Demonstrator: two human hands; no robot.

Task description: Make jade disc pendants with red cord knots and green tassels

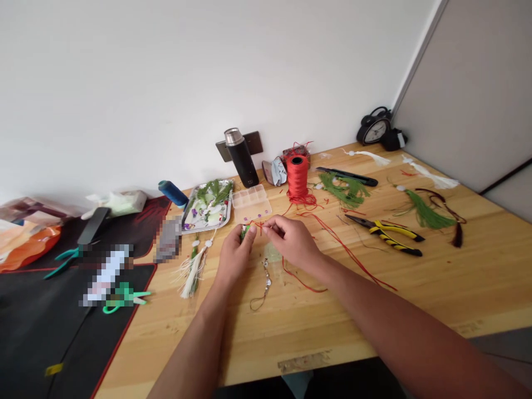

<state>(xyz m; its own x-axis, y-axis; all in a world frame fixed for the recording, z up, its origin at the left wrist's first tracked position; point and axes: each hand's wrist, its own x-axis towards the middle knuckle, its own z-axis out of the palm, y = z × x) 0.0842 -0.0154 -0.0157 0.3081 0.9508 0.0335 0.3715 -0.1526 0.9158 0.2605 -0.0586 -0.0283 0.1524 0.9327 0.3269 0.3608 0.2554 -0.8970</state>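
Observation:
My left hand is closed, thumb against fingers, on a small green piece whose kind I cannot make out. A thin red cord runs from it across the gap between my hands. Pinched fingertips of my right hand grip the cord's other side. Just below them lies a beaded strap with a dark loop. Behind stands a spool of red cord, with loose red strands trailing to the right. Purple beads and a clear divided box sit beyond my hands.
A metal tray holds greenery and beads. Pliers, a utility knife and green tassels lie right; white-and-green tassels and scissors lie left. A black flask and clock stand near the wall.

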